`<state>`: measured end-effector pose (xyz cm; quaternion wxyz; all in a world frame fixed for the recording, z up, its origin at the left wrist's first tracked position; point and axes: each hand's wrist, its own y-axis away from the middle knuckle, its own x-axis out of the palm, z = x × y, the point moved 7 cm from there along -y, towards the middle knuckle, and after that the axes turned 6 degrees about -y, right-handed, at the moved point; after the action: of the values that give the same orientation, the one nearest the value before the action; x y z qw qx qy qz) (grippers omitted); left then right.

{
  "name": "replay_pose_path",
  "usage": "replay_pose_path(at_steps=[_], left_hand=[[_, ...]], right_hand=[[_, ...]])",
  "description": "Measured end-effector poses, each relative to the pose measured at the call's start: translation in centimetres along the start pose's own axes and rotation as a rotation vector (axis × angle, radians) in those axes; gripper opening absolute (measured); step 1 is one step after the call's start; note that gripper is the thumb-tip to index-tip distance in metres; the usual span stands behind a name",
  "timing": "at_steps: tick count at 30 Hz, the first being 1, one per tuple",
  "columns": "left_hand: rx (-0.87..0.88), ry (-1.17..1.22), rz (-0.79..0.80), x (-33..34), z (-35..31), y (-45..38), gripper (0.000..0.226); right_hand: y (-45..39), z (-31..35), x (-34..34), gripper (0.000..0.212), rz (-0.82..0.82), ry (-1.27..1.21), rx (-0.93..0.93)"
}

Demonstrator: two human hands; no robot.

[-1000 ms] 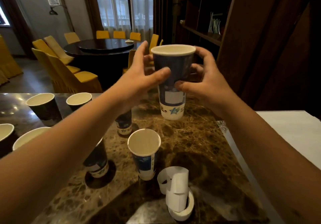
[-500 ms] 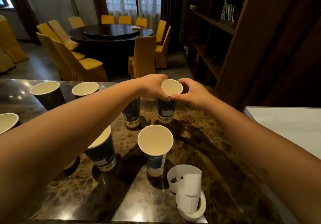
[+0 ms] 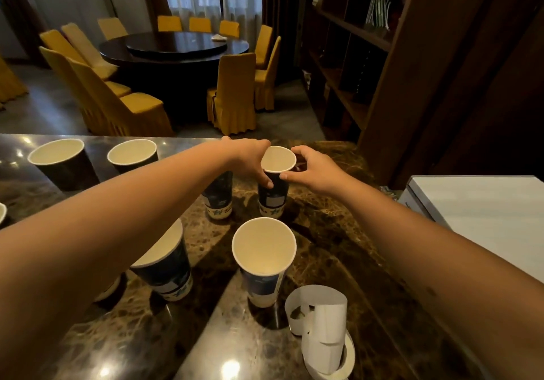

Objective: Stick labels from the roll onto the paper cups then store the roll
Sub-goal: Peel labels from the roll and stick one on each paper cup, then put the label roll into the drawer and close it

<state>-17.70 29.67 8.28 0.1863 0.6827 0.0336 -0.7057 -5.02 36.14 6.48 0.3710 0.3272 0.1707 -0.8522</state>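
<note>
Now my left hand pinches the labelled cup under its rim while my right hand opens beside it; best to let go only once it stands flat on the marble table. Seven cups show, perhaps another under my forearm, and one label roll near me.

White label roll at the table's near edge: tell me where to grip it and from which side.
Take the white label roll by its outer rim, from above with the right hand. It lies flat on the marble table, and its loose strip curls up on the left, toward the nearest paper cup.
</note>
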Motion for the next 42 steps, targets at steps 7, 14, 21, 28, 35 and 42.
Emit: replay_pose_path(at_steps=[7, 14, 21, 28, 35, 42], left_hand=[[0.013, 0.038, 0.010, -0.2, 0.0, 0.6, 0.104], [0.034, 0.250, -0.160, -4.3, -0.7, 5.3, 0.092], [0.310, 0.555, -0.506, -7.1, -3.6, 21.0, 0.068], [0.415, 0.731, -0.408, 2.9, -7.5, 27.9, 0.036], [0.248, 0.777, -0.084, 14.7, -12.9, 24.4, 0.068], [0.320, 0.774, -0.180, 16.4, -15.5, 22.6, 0.078]], right_hand=[[0.4, -0.2, 0.3, 0.080, 0.013, -0.006, 0.011], [3.5, 0.1, -1.3, 0.084, -0.021, 0.015, 0.035], [14.0, -0.3, -1.7, 0.062, 0.144, 0.053, -0.011], [23.6, -3.6, 2.0, 0.083, 0.283, 0.170, -0.115], [26.6, -6.1, 5.8, 0.096, 0.275, 0.185, -0.132], [27.6, -7.2, 6.9, 0.078, 0.164, 0.081, -0.131]])
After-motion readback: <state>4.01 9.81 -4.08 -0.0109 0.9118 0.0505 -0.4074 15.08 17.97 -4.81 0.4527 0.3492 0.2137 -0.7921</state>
